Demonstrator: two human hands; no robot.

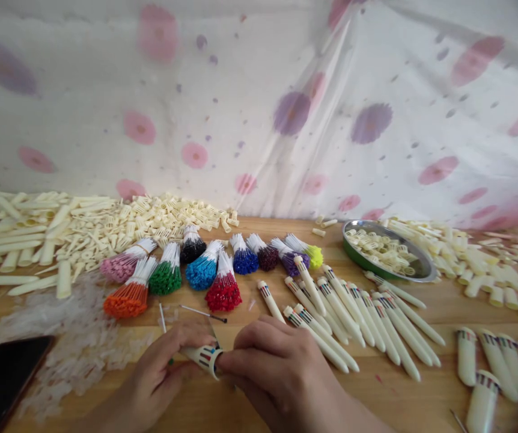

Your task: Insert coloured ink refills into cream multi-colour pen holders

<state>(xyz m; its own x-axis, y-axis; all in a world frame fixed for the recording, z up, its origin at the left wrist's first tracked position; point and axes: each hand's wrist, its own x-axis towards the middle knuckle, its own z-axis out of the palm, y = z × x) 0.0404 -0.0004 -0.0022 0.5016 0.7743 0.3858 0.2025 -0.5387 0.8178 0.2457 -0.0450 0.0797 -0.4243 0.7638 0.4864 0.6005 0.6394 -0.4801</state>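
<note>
A cream multicolour pen barrel (202,357) with coloured sliders in its slots lies tilted between my hands, its open end facing right. My left hand (157,364) is closed around the barrel's left part. At the open end, the fingers of my right hand (279,364) are pinched together; whatever they hold is hidden. Just beyond my left hand lie a loose refill with a dark end (205,313) and another white refill (162,317). Behind them stand bundles of refills with coloured ends, among them a red bundle (224,288) and an orange bundle (128,291).
Many similar multicolour pens (344,307) lie to the right, with several thicker ones (483,400) nearer. A metal dish (423,269) holds small cream parts. Cream barrels and pieces (101,228) heap at back left. Clear plastic pieces (79,343) and a phone (6,376) lie left.
</note>
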